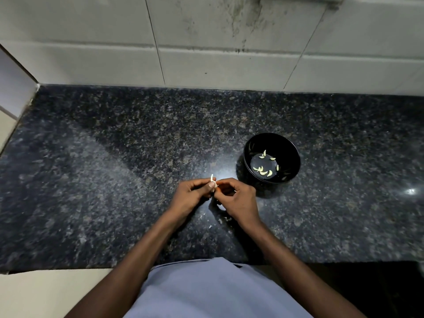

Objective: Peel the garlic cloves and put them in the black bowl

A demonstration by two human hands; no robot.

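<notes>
Nearest the camera, a grey shirt (206, 292) is filling the bottom centre, and two bare forearms are reaching from it over the dark speckled counter (114, 157). Both hands are meeting just above the counter, near its middle. Left hand (192, 195) is gripping a garlic clove (213, 182) between curled fingers and thumb; a pale strip of skin is standing up from the clove's far end. Right hand (236, 198) is curling its fingers inward, with the fingertips pinching at the clove's right side, touching the left hand's fingertips. Small white peel scraps (221, 221) are lying on the counter just near of the hands, between the wrists. Black bowl (271, 158) is standing upright on the counter, just far and right of the right hand, apart from it. Several peeled cloves (263, 172) are lying scattered on the bowl's bottom. Stained white wall tiles (206, 42) are rising behind the counter's far edge.
</notes>
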